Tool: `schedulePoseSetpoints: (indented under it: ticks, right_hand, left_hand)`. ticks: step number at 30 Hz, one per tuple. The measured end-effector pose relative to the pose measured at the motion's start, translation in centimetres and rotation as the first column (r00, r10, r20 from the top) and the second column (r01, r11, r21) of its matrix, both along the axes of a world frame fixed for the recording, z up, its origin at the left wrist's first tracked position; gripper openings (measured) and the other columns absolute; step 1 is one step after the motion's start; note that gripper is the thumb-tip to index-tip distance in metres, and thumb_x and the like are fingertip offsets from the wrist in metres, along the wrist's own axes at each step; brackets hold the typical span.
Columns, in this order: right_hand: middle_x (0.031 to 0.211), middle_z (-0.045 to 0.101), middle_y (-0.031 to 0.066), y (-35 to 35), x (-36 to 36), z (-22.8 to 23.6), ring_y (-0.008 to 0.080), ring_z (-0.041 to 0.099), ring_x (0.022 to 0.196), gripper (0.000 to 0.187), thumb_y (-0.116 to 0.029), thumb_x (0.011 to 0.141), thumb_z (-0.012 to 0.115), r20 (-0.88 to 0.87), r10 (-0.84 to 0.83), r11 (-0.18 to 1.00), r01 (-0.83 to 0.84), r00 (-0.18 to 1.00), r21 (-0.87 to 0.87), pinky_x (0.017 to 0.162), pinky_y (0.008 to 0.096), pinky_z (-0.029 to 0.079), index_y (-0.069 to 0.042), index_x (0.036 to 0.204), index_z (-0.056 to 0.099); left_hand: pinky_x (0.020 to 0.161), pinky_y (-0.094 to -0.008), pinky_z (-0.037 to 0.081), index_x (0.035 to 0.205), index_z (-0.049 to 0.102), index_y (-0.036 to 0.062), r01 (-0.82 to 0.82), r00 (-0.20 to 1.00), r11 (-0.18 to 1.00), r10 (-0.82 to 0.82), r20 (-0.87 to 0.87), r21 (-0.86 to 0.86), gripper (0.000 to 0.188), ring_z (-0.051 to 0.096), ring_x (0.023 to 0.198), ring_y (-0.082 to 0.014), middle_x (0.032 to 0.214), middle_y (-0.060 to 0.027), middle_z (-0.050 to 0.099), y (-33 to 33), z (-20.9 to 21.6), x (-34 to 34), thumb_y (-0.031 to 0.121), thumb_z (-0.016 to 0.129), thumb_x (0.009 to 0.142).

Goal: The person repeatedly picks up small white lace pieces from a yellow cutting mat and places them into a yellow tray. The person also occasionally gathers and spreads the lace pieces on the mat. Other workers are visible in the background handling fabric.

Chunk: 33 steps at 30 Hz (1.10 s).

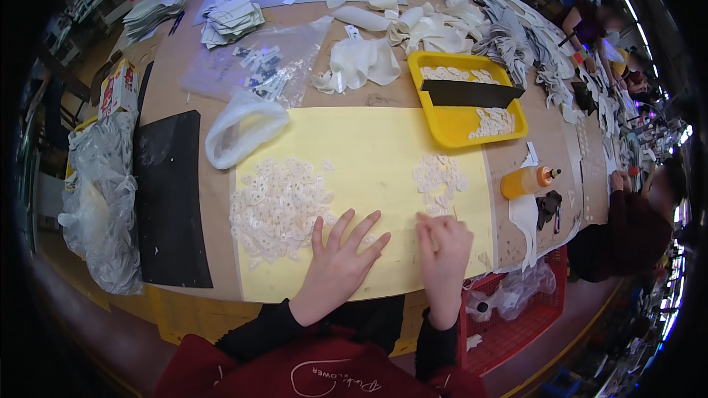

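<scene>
A large heap of small off-white cut pieces with holes (276,206) lies on the left part of a yellow sheet (369,140). A smaller cluster of similar pieces (440,177) is spread on the sheet's right part. My left hand (341,269) rests palm down with its fingers spread, at the right edge of the large heap; a few pieces lie by its fingertips. My right hand (445,250) is just below the smaller cluster, its fingers curled and pinched together against the sheet. Whatever is between those fingertips is too small to make out.
A yellow tray (522,129) with a black divider (472,93) holds more pieces at the upper right. An orange-filled bottle (523,182) lies right of the sheet. A clear plastic bag (247,129), a black board (171,199) and a red crate (509,346) surround me; co-workers sit at right.
</scene>
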State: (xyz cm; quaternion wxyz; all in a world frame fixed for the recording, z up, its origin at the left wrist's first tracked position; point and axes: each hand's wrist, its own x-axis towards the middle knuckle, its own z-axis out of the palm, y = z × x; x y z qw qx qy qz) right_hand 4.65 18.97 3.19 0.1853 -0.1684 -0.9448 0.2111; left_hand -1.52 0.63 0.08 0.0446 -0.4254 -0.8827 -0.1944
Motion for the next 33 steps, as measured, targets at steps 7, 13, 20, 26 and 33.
schedulePoseSetpoints:
  ticks: [7,13,20,26,33]
  right_hand:
    - [0.092,0.054,0.0059,0.2,-1.0,-1.5,0.0237,0.053,0.090,0.032,-0.019,0.090,0.073,0.073,-0.009,0.995,0.002,0.997,0.100,0.081,0.0409,0.037,-0.010,0.122,0.074]
    - [0.095,0.055,0.0063,-1.4,0.2,-0.1,0.0243,0.053,0.090,0.029,-0.017,0.089,0.074,0.094,0.129,0.990,-0.133,0.987,0.043,0.083,0.0414,0.037,-0.009,0.117,0.074]
    - [0.097,0.061,0.0116,2.4,-4.4,0.4,0.0312,0.061,0.094,0.025,-0.003,0.086,0.074,-0.106,-0.031,0.998,0.025,0.994,-0.058,0.082,0.0395,0.050,0.001,0.110,0.071]
    - [0.094,0.067,0.0142,2.9,-4.4,-1.9,0.0286,0.068,0.079,0.015,-0.001,0.089,0.072,-0.175,-0.026,0.989,0.001,0.984,-0.145,0.071,0.0347,0.055,0.002,0.104,0.071]
    - [0.085,0.069,0.0132,-1.8,-2.2,-1.9,0.0203,0.065,0.065,0.012,-0.002,0.088,0.075,-0.128,-0.103,0.790,0.003,0.986,-0.613,0.062,0.0296,0.052,0.001,0.100,0.075]
  left_hand:
    - [0.119,-0.0640,0.014,0.127,0.071,0.0265,-0.067,0.992,0.990,0.052,0.118,0.125,0.034,0.036,0.142,-0.0386,0.150,-0.0091,0.050,0.1,0.4,-0.3,0.026,0.070,0.093]
    - [0.119,-0.0659,0.014,0.137,0.065,0.0268,-0.030,0.983,0.995,0.012,0.184,0.093,0.042,0.031,0.147,-0.0412,0.158,-0.0104,0.042,0.2,0.8,-0.1,0.032,0.068,0.096]
    - [0.119,-0.0698,0.014,0.137,0.064,0.0233,-0.050,0.997,0.998,0.053,0.060,-0.049,0.042,0.027,0.151,-0.0431,0.161,-0.0115,0.040,0.6,0.1,-0.2,0.027,0.069,0.095]
    - [0.118,-0.0690,0.018,0.135,0.064,0.0123,-0.117,0.985,0.983,0.096,0.146,0.143,0.039,0.027,0.151,-0.0441,0.159,-0.0151,0.040,0.3,0.4,-0.5,0.020,0.066,0.097]
    - [0.120,-0.0677,0.014,0.132,0.067,0.0104,-0.152,0.961,0.953,0.080,0.265,0.261,0.036,0.027,0.151,-0.0449,0.156,-0.0156,0.044,-0.1,0.1,-0.7,0.016,0.066,0.096]
